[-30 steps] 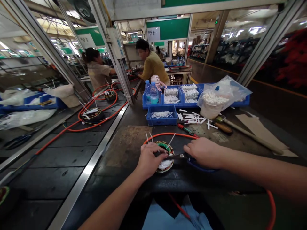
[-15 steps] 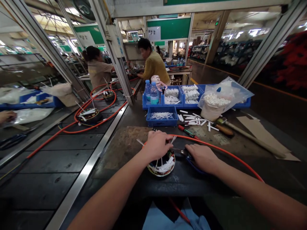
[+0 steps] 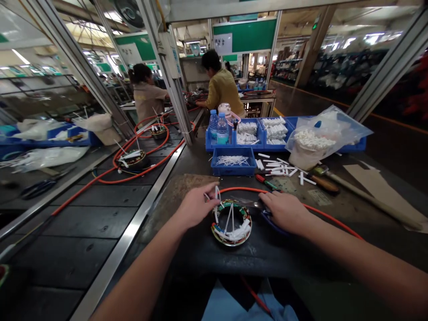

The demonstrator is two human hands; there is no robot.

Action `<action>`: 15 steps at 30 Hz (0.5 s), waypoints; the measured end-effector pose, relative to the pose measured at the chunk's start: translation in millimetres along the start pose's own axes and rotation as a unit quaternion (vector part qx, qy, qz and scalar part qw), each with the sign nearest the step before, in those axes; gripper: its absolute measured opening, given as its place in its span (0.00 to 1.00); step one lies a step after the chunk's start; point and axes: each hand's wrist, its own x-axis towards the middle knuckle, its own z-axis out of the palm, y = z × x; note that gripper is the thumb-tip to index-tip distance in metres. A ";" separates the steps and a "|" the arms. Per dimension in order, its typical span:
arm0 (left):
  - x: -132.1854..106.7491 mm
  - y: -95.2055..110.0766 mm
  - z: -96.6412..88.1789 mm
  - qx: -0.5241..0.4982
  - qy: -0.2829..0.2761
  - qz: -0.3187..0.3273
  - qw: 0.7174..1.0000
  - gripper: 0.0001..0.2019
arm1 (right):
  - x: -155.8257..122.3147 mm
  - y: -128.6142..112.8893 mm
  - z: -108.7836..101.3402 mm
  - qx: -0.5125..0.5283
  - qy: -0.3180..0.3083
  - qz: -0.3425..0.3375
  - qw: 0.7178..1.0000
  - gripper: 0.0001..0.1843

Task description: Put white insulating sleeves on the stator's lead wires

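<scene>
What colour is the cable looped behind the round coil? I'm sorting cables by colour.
Orange cable, running behind the round coil; clearest in the head view.

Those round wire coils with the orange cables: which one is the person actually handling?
The coil nearest the camera, on the bench between both hands: the left hand pinches a white strip at its rim. The other two lie untouched on the belt to the left.

blue bins [image 3: 233,167], water bottles [image 3: 222,129], co-workers [image 3: 223,88]

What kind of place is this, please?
Probably a factory assembly line: a conveyor belt carries wound coil rings with orange cables, blue bins hold small white parts, and other workers sit further along.
</scene>
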 end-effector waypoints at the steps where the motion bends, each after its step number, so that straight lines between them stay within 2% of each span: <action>1: 3.6 0.4 -0.5 0.018 -0.021 0.015 0.999 0.17 | 7.8 -5.3 -4.5 -0.002 -0.007 -0.008 1.000 0.17; 4: 10.7 2.0 -0.7 0.039 -0.021 0.039 0.998 0.08 | 27.3 -17.8 -14.3 -0.005 -0.016 -0.041 0.999 0.13; 7: 11.6 0.8 0.3 0.016 -0.011 0.036 0.999 0.08 | 37.8 -25.9 -17.4 -0.005 -0.010 -0.071 0.997 0.12; 11: 9.2 -4.5 4.9 -0.020 0.005 0.030 0.999 0.08 | 40.1 -31.5 -14.6 -0.002 -0.029 -0.075 0.997 0.10; 14: 4.5 -10.8 6.7 -0.049 0.045 0.022 0.998 0.09 | 34.1 -28.3 -10.6 -0.002 -0.044 -0.066 0.997 0.09; 15: 1.8 -13.7 5.9 -0.061 0.075 0.013 0.995 0.10 | 30.9 -25.8 -9.5 -0.002 -0.048 -0.057 0.997 0.09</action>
